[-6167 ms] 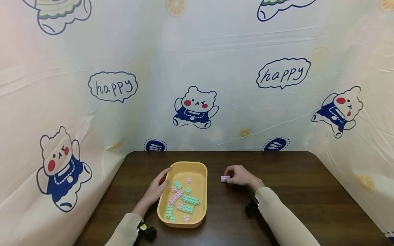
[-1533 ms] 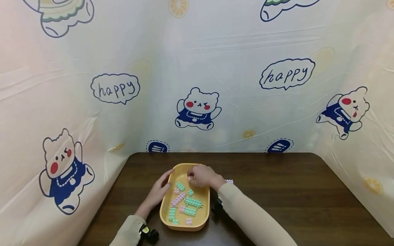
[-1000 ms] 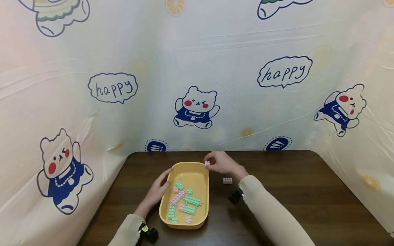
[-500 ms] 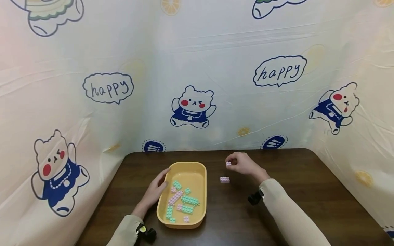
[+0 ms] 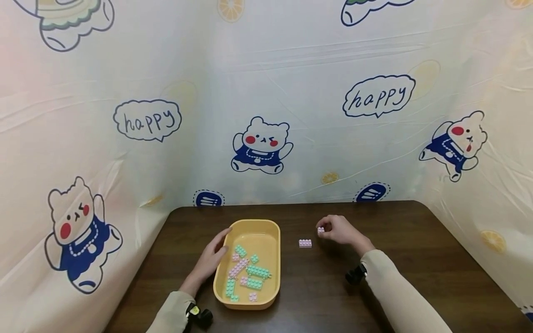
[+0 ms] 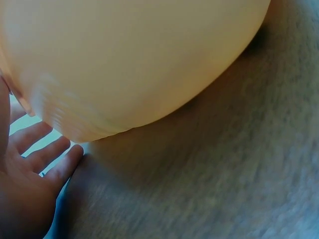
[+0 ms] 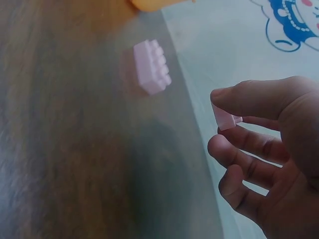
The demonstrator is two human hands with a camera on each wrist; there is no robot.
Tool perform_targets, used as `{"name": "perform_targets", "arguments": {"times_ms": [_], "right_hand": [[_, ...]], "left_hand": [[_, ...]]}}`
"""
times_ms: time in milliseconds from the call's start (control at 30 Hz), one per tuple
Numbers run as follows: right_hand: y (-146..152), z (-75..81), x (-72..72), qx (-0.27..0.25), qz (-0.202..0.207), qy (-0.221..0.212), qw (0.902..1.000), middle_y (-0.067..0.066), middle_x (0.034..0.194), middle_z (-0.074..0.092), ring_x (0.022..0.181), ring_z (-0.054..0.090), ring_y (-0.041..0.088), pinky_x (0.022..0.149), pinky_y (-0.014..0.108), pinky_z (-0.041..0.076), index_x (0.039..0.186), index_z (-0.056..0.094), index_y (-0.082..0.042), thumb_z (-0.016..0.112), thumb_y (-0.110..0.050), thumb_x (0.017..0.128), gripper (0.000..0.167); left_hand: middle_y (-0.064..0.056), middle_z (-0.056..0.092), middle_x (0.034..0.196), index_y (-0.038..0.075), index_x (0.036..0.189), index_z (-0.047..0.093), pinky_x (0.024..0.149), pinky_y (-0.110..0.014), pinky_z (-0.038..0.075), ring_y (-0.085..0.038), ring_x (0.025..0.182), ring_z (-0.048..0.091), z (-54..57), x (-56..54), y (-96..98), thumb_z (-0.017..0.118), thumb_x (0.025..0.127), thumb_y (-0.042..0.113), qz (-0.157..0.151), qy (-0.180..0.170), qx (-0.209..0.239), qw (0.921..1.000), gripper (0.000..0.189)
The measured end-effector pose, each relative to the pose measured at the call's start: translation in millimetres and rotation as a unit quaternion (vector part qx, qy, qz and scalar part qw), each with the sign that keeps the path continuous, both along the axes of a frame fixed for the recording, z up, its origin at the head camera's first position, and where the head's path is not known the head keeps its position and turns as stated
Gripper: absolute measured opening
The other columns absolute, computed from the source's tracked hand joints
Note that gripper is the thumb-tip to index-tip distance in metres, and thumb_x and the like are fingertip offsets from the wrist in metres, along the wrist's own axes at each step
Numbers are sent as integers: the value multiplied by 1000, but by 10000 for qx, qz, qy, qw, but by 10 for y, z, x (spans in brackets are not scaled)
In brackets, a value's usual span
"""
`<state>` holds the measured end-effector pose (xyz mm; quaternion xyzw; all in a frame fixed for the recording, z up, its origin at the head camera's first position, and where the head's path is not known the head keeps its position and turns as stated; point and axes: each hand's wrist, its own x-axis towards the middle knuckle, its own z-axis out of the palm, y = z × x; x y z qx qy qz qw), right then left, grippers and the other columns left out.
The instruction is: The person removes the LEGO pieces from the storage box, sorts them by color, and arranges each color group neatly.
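Observation:
A yellow tray [image 5: 280, 259] holds several green and pink toy bricks. My left hand [image 5: 208, 261] rests against its left side; in the left wrist view, the fingers [image 6: 62, 167] lie nearly straight along the tray's outer wall. Right of the tray, my right hand [image 5: 339, 230] pinches a small pink brick [image 5: 320, 230] between thumb and fingertips, close over the table. The right wrist view shows this brick [image 7: 225, 118] partly covered by the thumb. A longer pink brick [image 5: 305, 243], with its studs up, lies on the table between the tray and my right hand.
The dark wooden table [image 5: 399, 277] has rounded far corners. A pale curtain [image 5: 316, 69] printed with bears and lettering hangs behind it and along both sides. Inside the tray, most bricks, such as a long green one [image 5: 258, 271], lie toward the near half.
My right hand let go of the longer pink brick on the table, took the small pink brick from the tray and carried it right, past the longer one. My left hand stayed at the tray.

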<state>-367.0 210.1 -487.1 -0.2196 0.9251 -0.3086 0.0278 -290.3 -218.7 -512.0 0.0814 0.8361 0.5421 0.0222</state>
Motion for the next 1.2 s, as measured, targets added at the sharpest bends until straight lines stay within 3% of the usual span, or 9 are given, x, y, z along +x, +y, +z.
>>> {"name": "perform_targets", "arguments": {"times_ms": [200, 567, 1033, 1200], "right_hand": [[42, -73, 11, 210, -40, -155, 9997, 0, 91, 64, 77, 52, 15, 68, 31, 47, 102, 72, -9, 74, -16, 84, 19], [51, -210, 15, 371, -41, -252, 9990, -1, 94, 66, 84, 54, 16, 78, 36, 49, 99, 73, -13, 75, -16, 84, 16], [43, -257, 3, 399, -81, -223, 9989, -1, 97, 68, 86, 55, 16, 84, 42, 50, 97, 73, -14, 77, -17, 82, 15], [65, -285, 21, 335, 42, -2, 9994, -2, 94, 67, 84, 55, 16, 80, 39, 49, 94, 73, -14, 77, -17, 81, 14]], "left_hand": [[-14, 30, 158, 13, 151, 34, 112, -56, 31, -36, 141, 35, 108, 63, 27, 47, 99, 8, -2, 64, -47, 10000, 54], [-15, 32, 157, 13, 151, 36, 112, -56, 31, -36, 140, 36, 86, 77, 19, 47, 99, 7, 45, 100, -16, 9999, 54], [-15, 30, 158, 14, 151, 34, 112, -56, 31, -37, 141, 35, 95, 68, 23, 47, 99, 8, 35, 67, 2, 10000, 54], [-12, 31, 158, 20, 150, 36, 112, -56, 31, -35, 140, 37, -129, -52, -26, 48, 99, 8, 103, 200, 66, 9997, 55]]}}
